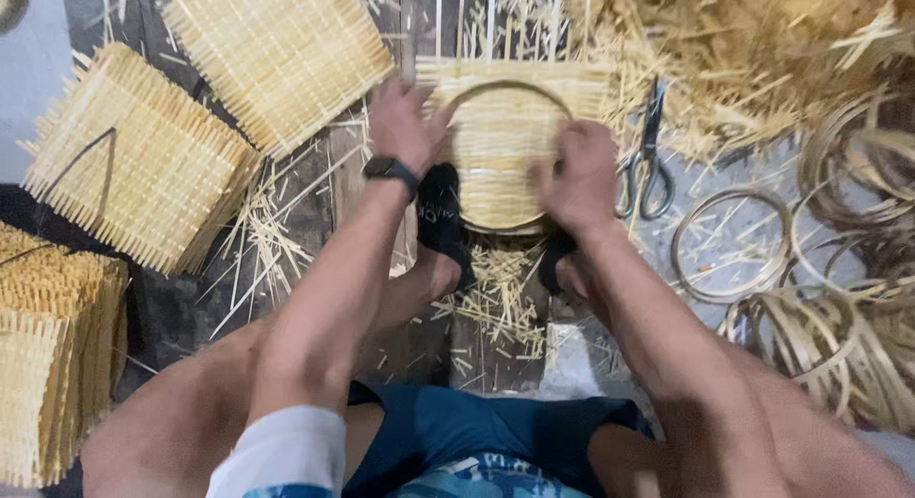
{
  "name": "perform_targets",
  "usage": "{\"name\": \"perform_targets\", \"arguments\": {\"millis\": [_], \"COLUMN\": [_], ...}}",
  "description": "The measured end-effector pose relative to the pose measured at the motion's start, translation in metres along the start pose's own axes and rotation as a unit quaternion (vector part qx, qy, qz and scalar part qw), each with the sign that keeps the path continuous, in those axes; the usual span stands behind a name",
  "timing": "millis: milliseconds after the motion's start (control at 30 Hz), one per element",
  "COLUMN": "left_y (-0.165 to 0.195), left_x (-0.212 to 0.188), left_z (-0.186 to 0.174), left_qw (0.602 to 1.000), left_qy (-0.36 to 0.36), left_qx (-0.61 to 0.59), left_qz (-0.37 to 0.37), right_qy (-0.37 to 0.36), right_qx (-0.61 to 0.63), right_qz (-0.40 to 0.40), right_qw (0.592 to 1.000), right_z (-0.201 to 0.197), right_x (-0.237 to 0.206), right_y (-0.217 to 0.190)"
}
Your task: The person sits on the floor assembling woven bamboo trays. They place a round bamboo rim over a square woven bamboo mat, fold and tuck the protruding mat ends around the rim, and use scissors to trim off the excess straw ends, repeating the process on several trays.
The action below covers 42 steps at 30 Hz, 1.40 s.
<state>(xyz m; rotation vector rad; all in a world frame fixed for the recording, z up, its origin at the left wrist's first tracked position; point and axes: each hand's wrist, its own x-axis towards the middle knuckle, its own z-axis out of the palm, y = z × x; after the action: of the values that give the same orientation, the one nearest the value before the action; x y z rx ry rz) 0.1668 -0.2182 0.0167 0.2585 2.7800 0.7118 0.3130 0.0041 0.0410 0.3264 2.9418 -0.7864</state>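
A woven bamboo mat lies on the floor between my feet, with a round bamboo hoop pressed onto it. My left hand grips the mat's left edge at the hoop, fingers spread over the weave. On the right side, my right hand is closed around the hoop and mat edge. Both feet in black socks pin the mat's near edge. A dark watch sits on my left wrist.
Stacks of square woven mats lie to the left. Scissors rest right of the mat. Loose bamboo hoops pile at the right, with straw scraps heaped at the top right.
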Motion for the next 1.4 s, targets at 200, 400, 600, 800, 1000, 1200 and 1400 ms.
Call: {"name": "perform_targets", "arguments": {"millis": [200, 400, 600, 800, 1000, 1200, 1400], "left_y": [0.03, 0.032, 0.043, 0.033, 0.027, 0.025, 0.073], "left_x": [0.056, 0.067, 0.074, 0.094, 0.11, 0.083, -0.003], "left_z": [0.046, 0.049, 0.031, 0.051, 0.065, 0.039, -0.031], "left_qw": [0.933, 0.982, 0.961, 0.976, 0.967, 0.974, 0.972], "left_qy": [0.142, -0.061, -0.07, -0.162, -0.203, -0.113, -0.058], "left_qx": [-0.054, -0.137, -0.216, -0.071, -0.152, -0.187, -0.164], "left_qz": [0.327, 0.114, 0.157, 0.129, 0.012, 0.06, 0.156], "right_qy": [-0.046, -0.021, 0.069, -0.022, -0.025, 0.015, -0.1], "right_qx": [-0.192, -0.217, 0.056, 0.226, 0.348, 0.099, -0.163], "right_qz": [-0.29, -0.26, -0.291, 0.047, 0.084, 0.035, 0.117], "right_qw": [0.937, 0.941, 0.953, 0.973, 0.933, 0.994, 0.975], "right_z": [0.069, 0.075, 0.002, 0.023, 0.049, -0.097, -0.23], "right_x": [-0.014, -0.01, 0.059, 0.131, 0.13, 0.088, -0.047], "right_y": [-0.033, -0.034, -0.009, 0.029, 0.047, 0.066, 0.131]}}
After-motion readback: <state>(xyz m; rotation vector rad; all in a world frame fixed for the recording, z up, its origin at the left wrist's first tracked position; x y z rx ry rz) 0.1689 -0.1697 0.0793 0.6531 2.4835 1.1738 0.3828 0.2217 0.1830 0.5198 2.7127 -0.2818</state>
